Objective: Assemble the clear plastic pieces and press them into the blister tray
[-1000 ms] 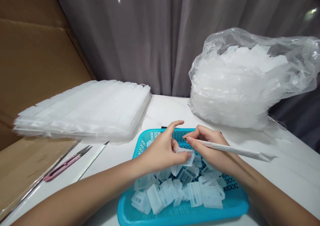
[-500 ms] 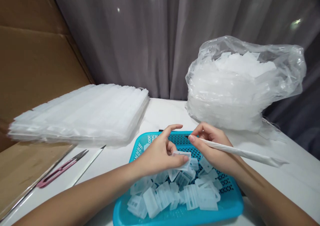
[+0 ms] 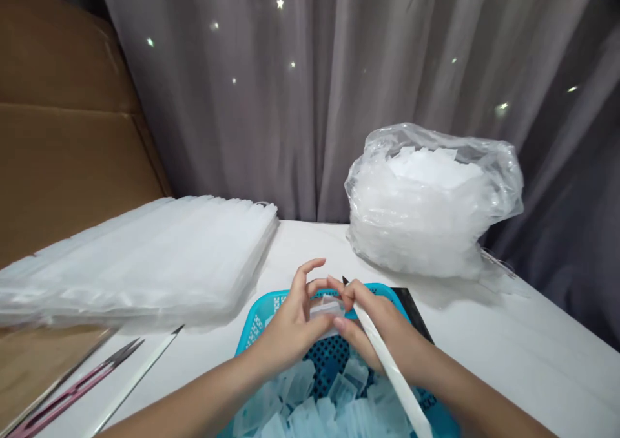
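Observation:
My left hand [image 3: 289, 331] pinches a small translucent plastic piece [image 3: 325, 309] between thumb and fingers, over the far part of a blue perforated basket [image 3: 248, 327]. My right hand [image 3: 387, 328] meets it from the other side, with thumb and fingertip at the piece's right edge. In that same hand rests a slim tool wrapped in white [image 3: 391, 365]. Its dark pointed tip sticks up past the fingers, and its tail slants down toward me. Many similar translucent pieces [image 3: 334, 417] lie heaped in the basket below. Fingers partly cover the held piece.
Pink-handled thread snips [image 3: 72, 393] and a thin white dark-tipped tool [image 3: 140, 376] lie at left beside brown cardboard [image 3: 43, 367]. A wide plastic-wrapped white stack [image 3: 145, 257] sits behind them. A full clear bag [image 3: 421, 212] stands at back right, before a grey curtain [image 3: 252, 121].
My hands have come together at the plastic piece, and the wrapped tool has swung to point more toward me. The view has tilted up, so the basket sits lower in the picture.

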A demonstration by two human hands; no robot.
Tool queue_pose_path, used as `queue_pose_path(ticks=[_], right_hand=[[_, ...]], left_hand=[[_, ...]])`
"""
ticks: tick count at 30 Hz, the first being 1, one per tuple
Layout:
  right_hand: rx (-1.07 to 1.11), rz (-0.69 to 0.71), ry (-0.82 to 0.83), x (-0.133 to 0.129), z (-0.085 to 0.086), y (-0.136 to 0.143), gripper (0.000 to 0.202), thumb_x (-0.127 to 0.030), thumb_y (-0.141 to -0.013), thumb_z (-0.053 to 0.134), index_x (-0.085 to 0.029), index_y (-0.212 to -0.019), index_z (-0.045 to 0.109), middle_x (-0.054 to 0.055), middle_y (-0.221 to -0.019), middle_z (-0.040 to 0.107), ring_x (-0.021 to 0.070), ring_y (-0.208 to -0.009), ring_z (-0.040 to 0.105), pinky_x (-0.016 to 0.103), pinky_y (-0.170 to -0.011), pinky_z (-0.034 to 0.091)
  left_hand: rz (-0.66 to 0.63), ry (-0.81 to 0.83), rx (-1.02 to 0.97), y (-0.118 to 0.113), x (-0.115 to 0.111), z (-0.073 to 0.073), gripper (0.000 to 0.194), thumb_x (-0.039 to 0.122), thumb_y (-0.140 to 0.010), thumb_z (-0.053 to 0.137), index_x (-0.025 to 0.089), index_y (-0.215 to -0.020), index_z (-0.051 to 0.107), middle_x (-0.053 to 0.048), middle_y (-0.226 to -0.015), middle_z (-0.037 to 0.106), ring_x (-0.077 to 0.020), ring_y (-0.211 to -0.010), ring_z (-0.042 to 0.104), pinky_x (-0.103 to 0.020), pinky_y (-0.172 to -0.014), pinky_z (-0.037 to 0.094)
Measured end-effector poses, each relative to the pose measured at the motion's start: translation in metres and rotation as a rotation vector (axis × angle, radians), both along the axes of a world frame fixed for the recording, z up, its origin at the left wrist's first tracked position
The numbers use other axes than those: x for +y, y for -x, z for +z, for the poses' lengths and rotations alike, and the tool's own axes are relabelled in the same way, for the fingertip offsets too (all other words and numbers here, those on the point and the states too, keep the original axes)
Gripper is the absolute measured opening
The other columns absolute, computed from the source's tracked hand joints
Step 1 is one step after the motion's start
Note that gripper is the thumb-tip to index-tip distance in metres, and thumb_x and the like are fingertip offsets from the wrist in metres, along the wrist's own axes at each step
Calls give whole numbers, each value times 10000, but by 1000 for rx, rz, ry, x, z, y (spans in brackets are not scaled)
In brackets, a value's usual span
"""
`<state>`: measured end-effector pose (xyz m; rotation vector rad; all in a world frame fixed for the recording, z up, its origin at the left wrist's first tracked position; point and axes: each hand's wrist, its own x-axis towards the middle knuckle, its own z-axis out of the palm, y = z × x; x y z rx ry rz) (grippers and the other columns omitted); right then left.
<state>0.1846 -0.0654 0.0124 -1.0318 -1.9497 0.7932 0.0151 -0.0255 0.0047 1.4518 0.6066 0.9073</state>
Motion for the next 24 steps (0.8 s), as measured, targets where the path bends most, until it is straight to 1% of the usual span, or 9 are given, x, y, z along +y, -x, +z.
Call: queue_pose_path(ticks=[2, 5, 9, 12, 15, 17, 18, 21, 24], right_hand=[[93, -19, 39, 6, -3, 1, 154, -159, -850, 485, -243, -856, 356, 96, -1137, 646, 238, -1155, 572, 314, -830, 475], [134, -30, 68, 12, -9, 8, 183, -112, -805, 490, -243, -826, 365, 78, -1204, 625, 217, -1115, 604, 267, -790, 493], [16, -74, -119, 10, -14, 13, 187, -57, -717, 486, -225, -747, 409, -5, -826, 675, 156, -763, 669, 220, -679, 491], [-24, -182, -382, 8, 0, 0, 157, -66, -726, 469, -215, -774, 487, -5, -738, 658, 143, -667, 648, 225, -640, 489], [6, -560, -682, 25, 43, -34, 176, -82, -762, 467, -224, -848, 524, 32, -919, 695, 148, -699, 647, 253, -667, 491], [65, -889, -807, 52, 87, -62, 137, -97, -764, 476, -233, -766, 456, 52, -1055, 676, 167, -738, 647, 282, -679, 486], [55, -982, -838, 69, 110, -76, 154, -87, -751, 468, -237, -755, 434, 52, -1054, 672, 185, -783, 647, 301, -712, 480], [-45, -1060, -693, 118, 170, -110, 236, -45, -665, 483, -248, -729, 379, 29, -821, 651, 221, -788, 635, 339, -756, 463], [-31, -1075, -667, 134, 199, -118, 270, -40, -636, 494, -252, -721, 349, 30, -752, 631, 240, -803, 630, 369, -774, 461]], left_hand=[[55, -24, 16, 1, 1, 0, 665, 211, -797, 620, 335, -1286, 188, -89, -1374, 342, -176, -1009, 568, -297, -798, 471], [143, -88, 78, 0, 0, -3, 704, 261, -815, 640, 365, -1318, 159, -95, -1492, 152, -221, -1176, 494, -351, -932, 436], [151, -83, 63, 0, 0, -8, 731, 367, -800, 677, 371, -1331, 175, -95, -1517, 67, -283, -1227, 454, -398, -918, 472], [143, -103, 9, 2, 3, -10, 763, 437, -750, 723, 394, -1312, 210, -64, -1513, 71, -325, -1292, 370, -398, -892, 498], [170, -86, 18, 5, 6, -9, 712, 487, -778, 678, 388, -1302, 207, -63, -1492, 107, -324, -1295, 364, -418, -917, 484], [183, -37, 63, 5, 7, -6, 665, 491, -809, 631, 369, -1304, 203, -77, -1476, 140, -308, -1259, 413, -427, -935, 468], [179, -16, 87, 4, 6, -5, 654, 487, -814, 617, 357, -1304, 204, -84, -1470, 152, -301, -1237, 438, -426, -940, 461], [157, 8, 159, 4, 6, -4, 658, 453, -808, 599, 332, -1312, 193, -101, -1464, 162, -275, -1176, 492, -404, -929, 460], [97, -90, 288, 10, 8, -5, 605, 418, -807, 578, 304, -1300, 247, -104, -1443, 223, -267, -1159, 493, -374, -882, 479]])
